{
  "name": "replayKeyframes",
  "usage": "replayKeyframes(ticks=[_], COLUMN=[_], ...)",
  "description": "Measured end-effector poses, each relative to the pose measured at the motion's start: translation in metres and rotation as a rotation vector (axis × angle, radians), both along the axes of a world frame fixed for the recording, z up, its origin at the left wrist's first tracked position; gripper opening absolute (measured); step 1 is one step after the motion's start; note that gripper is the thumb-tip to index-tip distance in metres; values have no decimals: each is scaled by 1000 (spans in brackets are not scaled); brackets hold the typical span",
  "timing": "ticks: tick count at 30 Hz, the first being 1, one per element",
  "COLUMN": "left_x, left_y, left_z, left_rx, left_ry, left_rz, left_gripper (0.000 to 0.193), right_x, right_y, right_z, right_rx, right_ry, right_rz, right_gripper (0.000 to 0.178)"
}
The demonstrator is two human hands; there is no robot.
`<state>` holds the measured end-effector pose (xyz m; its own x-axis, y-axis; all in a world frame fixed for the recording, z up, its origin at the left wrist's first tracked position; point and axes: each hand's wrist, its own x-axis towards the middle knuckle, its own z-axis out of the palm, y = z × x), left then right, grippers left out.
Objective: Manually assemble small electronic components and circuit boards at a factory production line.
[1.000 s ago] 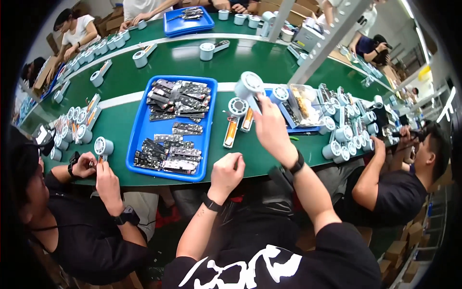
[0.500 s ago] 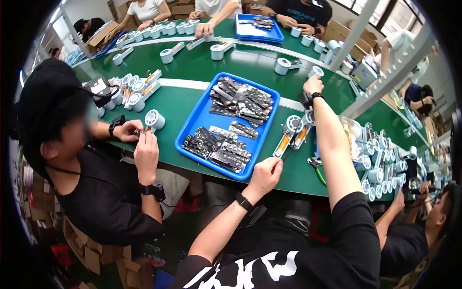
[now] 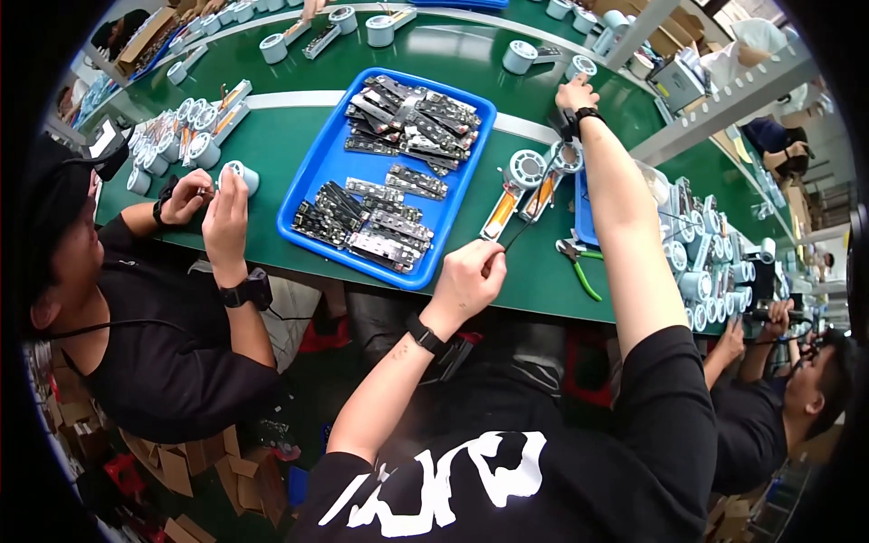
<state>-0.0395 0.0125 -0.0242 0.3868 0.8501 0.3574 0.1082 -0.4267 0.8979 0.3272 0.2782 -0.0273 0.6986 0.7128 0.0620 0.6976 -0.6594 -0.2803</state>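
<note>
My right hand [image 3: 577, 98] reaches to the far right, its fingers closed on the near side of a light-blue handheld fan [image 3: 582, 66]. Close to the table's front edge, my left hand [image 3: 472, 279] is closed in a pinch; whatever lies between its fingers is hidden. Just beyond it is an opened fan [image 3: 501, 215] with an orange strip in its handle. A second opened fan [image 3: 543, 195] rests beside that one, with a dark wire running toward my left hand. Left of my hands, a blue tray [image 3: 299, 237] holds piles of circuit boards [image 3: 421, 113].
Green-handled pliers [image 3: 579, 270] lie beneath my right forearm. Many fans [image 3: 701, 281] crowd the right side. A co-worker's hands [image 3: 222, 213] work on a fan at left, near a cluster of fans [image 3: 195, 127]. A metal post [image 3: 715, 109] slants at right.
The whole view has shifted, so the table appears higher and farther left. My right hand stays at the far fan and my left hand remains pinched near the opened fan.
</note>
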Motion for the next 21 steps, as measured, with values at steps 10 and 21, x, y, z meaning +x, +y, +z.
replayKeyframes(ticks=[10,21], left_x=[0,-34], left_y=[-3,-32], left_z=[-4,31], left_rx=[99,264], left_ry=[8,-20], left_rz=[16,-39], left_gripper=[6,8], right_x=[-86,-140], right_y=[-84,-195], right_z=[67,84], right_rx=[271,-143], right_ry=[46,-195], right_rz=[801,1143], right_gripper=[54,45])
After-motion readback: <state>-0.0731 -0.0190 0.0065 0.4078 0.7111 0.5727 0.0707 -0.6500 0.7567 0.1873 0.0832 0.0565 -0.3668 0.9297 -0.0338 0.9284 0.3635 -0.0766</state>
